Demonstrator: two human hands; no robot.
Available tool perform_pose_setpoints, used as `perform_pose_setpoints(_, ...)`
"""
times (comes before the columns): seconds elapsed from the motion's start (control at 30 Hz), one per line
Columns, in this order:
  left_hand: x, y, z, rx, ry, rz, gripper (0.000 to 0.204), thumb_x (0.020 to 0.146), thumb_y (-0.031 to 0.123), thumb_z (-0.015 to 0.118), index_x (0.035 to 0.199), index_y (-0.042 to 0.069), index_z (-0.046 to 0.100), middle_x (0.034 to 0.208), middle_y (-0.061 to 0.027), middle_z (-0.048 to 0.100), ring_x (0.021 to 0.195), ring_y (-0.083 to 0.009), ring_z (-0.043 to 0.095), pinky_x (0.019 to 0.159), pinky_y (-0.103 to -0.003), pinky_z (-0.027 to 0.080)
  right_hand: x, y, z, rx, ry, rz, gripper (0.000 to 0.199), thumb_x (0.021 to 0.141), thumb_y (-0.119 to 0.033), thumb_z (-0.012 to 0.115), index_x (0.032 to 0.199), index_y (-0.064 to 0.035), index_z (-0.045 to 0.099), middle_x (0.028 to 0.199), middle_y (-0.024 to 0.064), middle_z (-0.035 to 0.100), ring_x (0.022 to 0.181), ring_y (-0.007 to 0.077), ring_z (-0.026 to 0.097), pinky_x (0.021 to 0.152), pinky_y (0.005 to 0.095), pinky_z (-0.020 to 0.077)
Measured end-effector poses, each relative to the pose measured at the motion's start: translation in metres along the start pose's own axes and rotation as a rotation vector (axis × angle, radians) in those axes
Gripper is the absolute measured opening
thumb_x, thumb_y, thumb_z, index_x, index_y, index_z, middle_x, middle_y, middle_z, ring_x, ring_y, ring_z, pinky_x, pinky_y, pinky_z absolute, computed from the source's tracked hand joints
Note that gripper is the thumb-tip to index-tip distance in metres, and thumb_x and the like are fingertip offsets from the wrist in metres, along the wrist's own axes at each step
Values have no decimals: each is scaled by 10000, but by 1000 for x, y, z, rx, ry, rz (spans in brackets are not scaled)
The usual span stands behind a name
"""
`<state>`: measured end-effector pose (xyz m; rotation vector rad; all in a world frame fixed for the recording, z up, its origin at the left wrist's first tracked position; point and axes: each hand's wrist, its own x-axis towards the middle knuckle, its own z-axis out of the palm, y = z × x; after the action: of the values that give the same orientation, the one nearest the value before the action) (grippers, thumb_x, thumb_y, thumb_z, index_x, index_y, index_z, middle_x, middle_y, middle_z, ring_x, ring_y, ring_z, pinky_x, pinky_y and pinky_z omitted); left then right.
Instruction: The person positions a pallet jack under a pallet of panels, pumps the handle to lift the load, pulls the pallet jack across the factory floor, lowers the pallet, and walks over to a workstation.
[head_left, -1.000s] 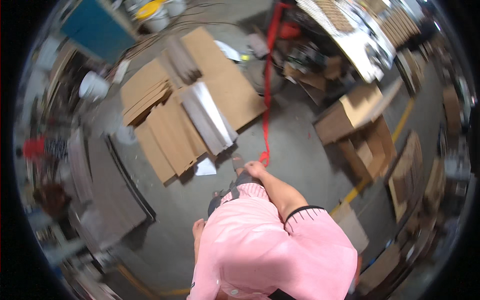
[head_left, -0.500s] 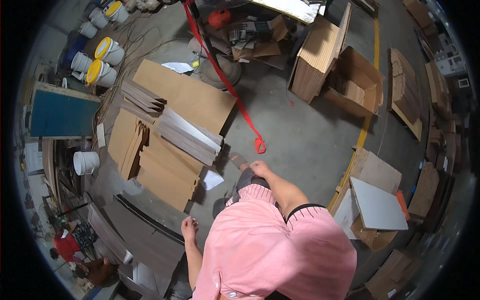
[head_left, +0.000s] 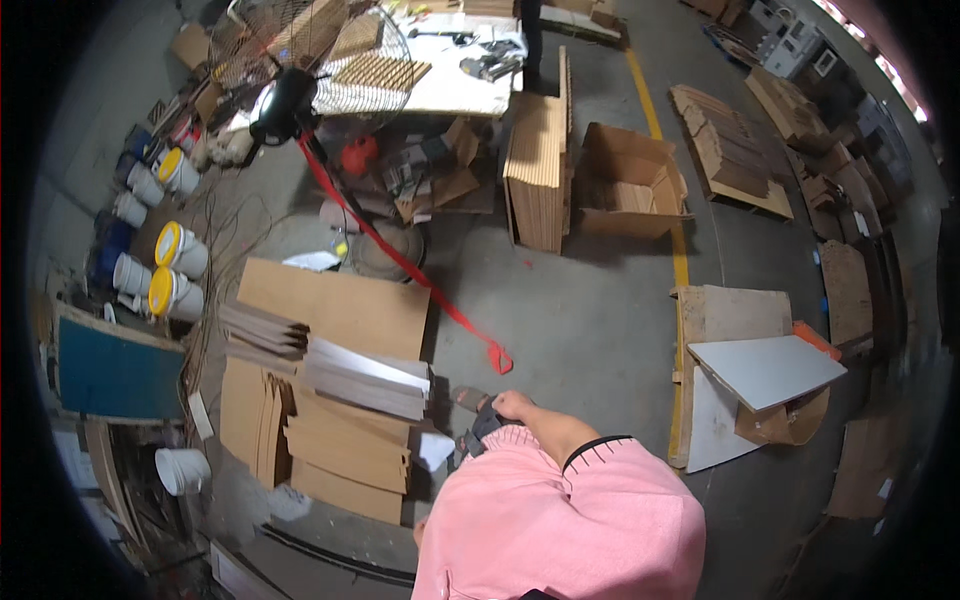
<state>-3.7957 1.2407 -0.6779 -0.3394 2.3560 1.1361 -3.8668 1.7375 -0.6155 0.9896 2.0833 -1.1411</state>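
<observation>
My right hand (head_left: pixel 512 404) hangs in front of the dark trousers, its fingers curled closed and no object showing in it. Only a sliver of my left hand (head_left: pixel 420 530) shows beside the pink shirt; its fingers are hidden. Ahead of my right hand, a red strap (head_left: pixel 430 285) runs down from the black fan (head_left: pixel 285 105) and ends in a loop near the floor. To the left of my hands lie flat brown cardboard pieces (head_left: pixel 345 455) and a stack of grey-white strips (head_left: pixel 365 380), on the floor.
Upright brown panels (head_left: pixel 535 170) and an open cardboard box (head_left: pixel 630 190) stand ahead. A white board (head_left: pixel 770 360) leans over boards at right. White buckets with yellow lids (head_left: pixel 182 250) line the left side. A worktable (head_left: pixel 460 85) with tools is at the back; a person's dark-clothed leg (head_left: pixel 531 45) shows beside it.
The view has tilted up, bringing the fan and worktable into sight. My left hand, in full view earlier, is now mostly behind the shirt. My right hand stays by the trousers.
</observation>
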Motion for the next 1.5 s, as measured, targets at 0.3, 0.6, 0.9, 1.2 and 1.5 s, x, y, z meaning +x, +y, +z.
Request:
perform_pose_setpoints(0.3, 32, -38, -9, -404, -195, -191, 224, 903, 199, 598, 827, -1, 666, 806, -88, 666, 676, -158, 584, 621, -313, 480, -62, 1, 9, 39, 37, 51, 330, 821, -378, 587, 1062, -218, 746, 1120, 118, 694, 1062, 313, 648, 926, 410, 502)
perform_pose_setpoints(0.6, 68, 105, -19, -534, -507, -385, 122, 937, 192, 510, 855, 106, 538, 659, -14, 567, 488, -121, 487, 402, -270, 348, -109, 69, 25, 229, 198, 139, 337, 827, -380, 579, 1056, -189, 737, 1077, 111, 710, 1031, 281, 663, 915, 382, 497)
perform_pose_setpoints(0.9, 95, 145, 3, -203, -377, -204, 218, 925, 202, 543, 811, 41, 635, 714, -26, 627, 527, -116, 550, 460, -271, 435, -86, 104, 21, 363, 315, 107, 340, 849, -376, 594, 1039, -136, 740, 1014, 68, 730, 1013, 228, 668, 912, 339, 494)
perform_pose_setpoints(1.2, 86, 92, 41, 155, -427, 137, 244, 898, 231, 595, 822, 20, 691, 736, -42, 650, 685, -118, 595, 602, -287, 479, -79, 88, -19, 209, 208, 64, 340, 860, -356, 611, 1075, -120, 728, 1006, 52, 733, 936, 211, 678, 870, 339, 513)
perform_pose_setpoints(1.5, 16, 139, 39, -166, -243, -308, 228, 932, 252, 564, 964, 37, 633, 881, -87, 696, 688, -195, 675, 516, -313, 483, -63, 99, -15, 486, 91, 110, 294, 888, -262, 602, 1059, -55, 719, 924, 59, 726, 765, 135, 660, 740, 292, 524)
